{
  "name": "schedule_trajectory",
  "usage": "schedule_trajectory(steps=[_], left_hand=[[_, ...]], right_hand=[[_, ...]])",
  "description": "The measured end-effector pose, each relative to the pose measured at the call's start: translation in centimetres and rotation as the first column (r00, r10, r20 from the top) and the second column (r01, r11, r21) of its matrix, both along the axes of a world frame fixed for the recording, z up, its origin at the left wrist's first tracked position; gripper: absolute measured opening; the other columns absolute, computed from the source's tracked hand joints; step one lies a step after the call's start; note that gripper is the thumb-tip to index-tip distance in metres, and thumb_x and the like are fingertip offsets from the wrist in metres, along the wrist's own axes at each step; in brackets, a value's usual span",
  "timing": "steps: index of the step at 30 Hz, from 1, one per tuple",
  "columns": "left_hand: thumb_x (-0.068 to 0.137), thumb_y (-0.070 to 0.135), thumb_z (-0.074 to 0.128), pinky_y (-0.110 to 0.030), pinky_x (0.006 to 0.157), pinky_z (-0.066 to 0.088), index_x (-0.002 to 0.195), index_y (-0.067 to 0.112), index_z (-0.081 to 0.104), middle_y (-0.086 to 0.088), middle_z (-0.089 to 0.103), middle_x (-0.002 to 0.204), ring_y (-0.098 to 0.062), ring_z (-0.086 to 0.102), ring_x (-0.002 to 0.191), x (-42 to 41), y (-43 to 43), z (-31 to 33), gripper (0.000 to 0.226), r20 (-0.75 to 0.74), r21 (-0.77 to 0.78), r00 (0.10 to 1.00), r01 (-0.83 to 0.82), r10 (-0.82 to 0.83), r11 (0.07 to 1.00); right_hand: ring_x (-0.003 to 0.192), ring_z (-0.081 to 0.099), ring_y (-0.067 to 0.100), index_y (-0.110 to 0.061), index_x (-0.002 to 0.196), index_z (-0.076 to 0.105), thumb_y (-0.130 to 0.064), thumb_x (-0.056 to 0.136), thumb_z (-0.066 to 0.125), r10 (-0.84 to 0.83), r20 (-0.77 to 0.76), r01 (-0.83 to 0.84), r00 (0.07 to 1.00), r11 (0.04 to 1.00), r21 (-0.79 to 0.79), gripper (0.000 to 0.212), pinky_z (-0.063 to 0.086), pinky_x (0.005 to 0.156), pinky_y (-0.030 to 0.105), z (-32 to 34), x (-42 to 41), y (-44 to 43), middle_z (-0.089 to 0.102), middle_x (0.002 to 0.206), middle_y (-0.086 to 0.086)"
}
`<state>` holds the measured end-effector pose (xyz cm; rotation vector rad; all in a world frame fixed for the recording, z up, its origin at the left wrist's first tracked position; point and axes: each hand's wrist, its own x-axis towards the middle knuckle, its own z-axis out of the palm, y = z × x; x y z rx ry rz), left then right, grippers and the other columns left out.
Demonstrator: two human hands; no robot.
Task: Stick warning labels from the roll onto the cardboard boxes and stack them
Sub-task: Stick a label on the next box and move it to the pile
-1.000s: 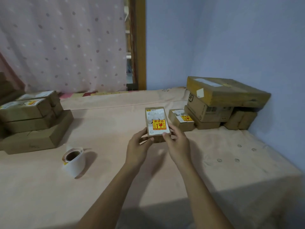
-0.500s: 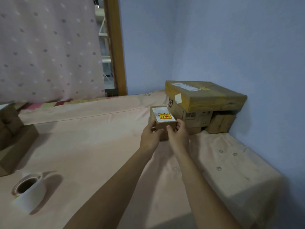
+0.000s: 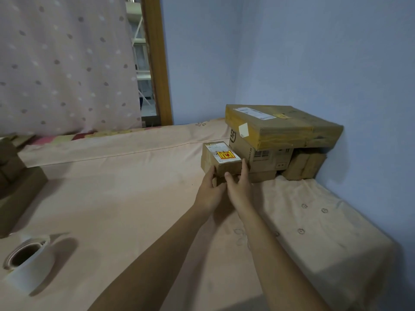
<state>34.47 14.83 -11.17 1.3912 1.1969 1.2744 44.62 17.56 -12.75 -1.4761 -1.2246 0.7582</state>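
The small brown cardboard box sits level on top of another small cardboard box, of which only a strip shows below it. It lies far out on the peach-sheeted bed, just beside the stack in the corner. On its top face a yellow-and-red rectangular warning label lies next to a white shipping sticker.

Both hands hold this box from the near side. The left hand has its fingers pressed together against the box's front left corner. The right hand pinches the front right corner, with its thumb on the front face and its fingers up against the right side.

Right of the box, a brown carton printed with black "SF" lettering carries a large flat cardboard parcel wrapped in yellowish tape. Smaller brown parcels are tucked under that overhang by the blue wall.

Well apart, at the near left, the white roll of labels lies on the sheet. More brown cardboard boxes stand at the left edge, in front of a dotted pink curtain.
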Motion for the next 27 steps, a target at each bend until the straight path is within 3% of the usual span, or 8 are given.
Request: schedule_trajectory(steps=[4,9,11,14,17,20,24,27], left_hand=[[0.09,0.002,0.06,0.0,0.08,0.042,0.142,0.035,0.054,0.021,0.062,0.132,0.015,0.056,0.113,-0.1,0.2,-0.3,0.061,-0.032,0.0,0.999,0.003,-0.003,1.0],[0.096,0.011,0.061,-0.001,0.069,0.041,0.137,0.036,0.051,0.028,0.054,0.116,0.008,0.052,0.101,-0.8,0.1,-0.7,0.049,-0.094,-0.073,0.995,-0.048,0.041,0.996],[0.097,0.021,0.061,-0.009,0.077,0.042,0.141,0.029,0.05,0.019,0.057,0.125,-0.001,0.055,0.105,-1.3,-0.1,-0.4,0.045,-0.119,-0.112,0.988,-0.115,0.101,0.987],[0.095,0.032,0.061,-0.029,0.099,0.044,0.148,0.022,0.048,-0.001,0.051,0.148,-0.017,0.051,0.128,-2.5,-0.6,0.9,0.055,-0.226,-0.091,0.964,-0.166,0.142,0.982],[0.096,0.031,0.057,-0.039,0.113,0.037,0.148,0.02,0.048,-0.005,0.048,0.152,-0.023,0.042,0.14,-4.1,-1.3,2.2,0.054,-0.365,-0.024,0.912,-0.207,0.184,0.978],[0.099,0.037,0.054,-0.042,0.115,0.035,0.149,0.02,0.046,-0.003,0.046,0.153,-0.024,0.033,0.144,-6.1,-2.5,3.3,0.054,-0.557,0.045,0.808,-0.202,0.193,0.978],[0.102,0.046,0.048,-0.042,0.115,0.033,0.152,0.019,0.043,-0.002,0.043,0.156,-0.025,0.028,0.147,-10.2,-4.6,4.8,0.057,-0.81,0.127,0.553,-0.156,0.193,0.98],[0.102,0.051,0.043,-0.043,0.113,0.036,0.151,0.02,0.042,-0.003,0.044,0.156,-0.027,0.032,0.145,-13.9,-6.7,5.9,0.058,-0.895,0.152,0.394,-0.167,0.207,0.974]], right_hand=[[0.141,0.046,0.027,-0.045,0.161,0.005,-0.04,0.102,0.056,0.014,-0.022,-0.015,1.0,1.0,-0.02,0.078,0.045,0.111,0.048,-0.2,0.0,-0.3,0.043,0.159,0.004],[0.146,0.041,0.026,-0.031,0.164,0.005,-0.04,0.098,0.059,-0.009,-0.043,0.008,0.999,0.999,-0.033,0.086,0.042,0.114,0.047,-1.0,-0.6,-0.8,0.038,0.163,0.006],[0.146,0.041,0.027,-0.026,0.164,0.009,-0.044,0.096,0.058,-0.044,-0.03,0.042,0.999,0.998,-0.05,0.085,0.042,0.114,0.047,-1.2,-1.0,-1.3,0.036,0.164,0.008],[0.142,0.046,0.03,-0.031,0.163,0.012,-0.061,0.087,0.048,-0.028,0.061,0.029,0.998,0.999,-0.027,0.09,0.043,0.112,0.048,-0.2,-1.8,-2.7,0.041,0.16,0.009],[0.151,0.031,0.026,-0.026,0.164,0.017,-0.046,0.101,0.051,0.003,0.192,-0.008,0.981,1.0,0.023,0.074,0.035,0.118,0.046,1.2,-2.3,-4.5,0.027,0.168,0.003],[0.155,0.019,0.02,-0.025,0.164,0.02,-0.042,0.106,0.045,0.053,0.323,-0.062,0.945,0.998,0.017,0.065,0.029,0.118,0.044,2.2,-2.6,-5.8,0.017,0.171,-0.004],[0.151,0.029,0.023,-0.027,0.161,0.027,-0.044,0.105,0.042,0.147,0.42,-0.164,0.895,0.986,0.004,0.061,0.036,0.114,0.044,4.3,-4.1,-7.4,0.024,0.169,-0.004],[0.154,0.024,0.022,-0.025,0.161,0.029,-0.048,0.105,0.041,0.202,0.508,-0.223,0.837,0.975,-0.019,0.062,0.032,0.119,0.044,5.7,-6.5,-8.5,0.023,0.169,-0.003]])
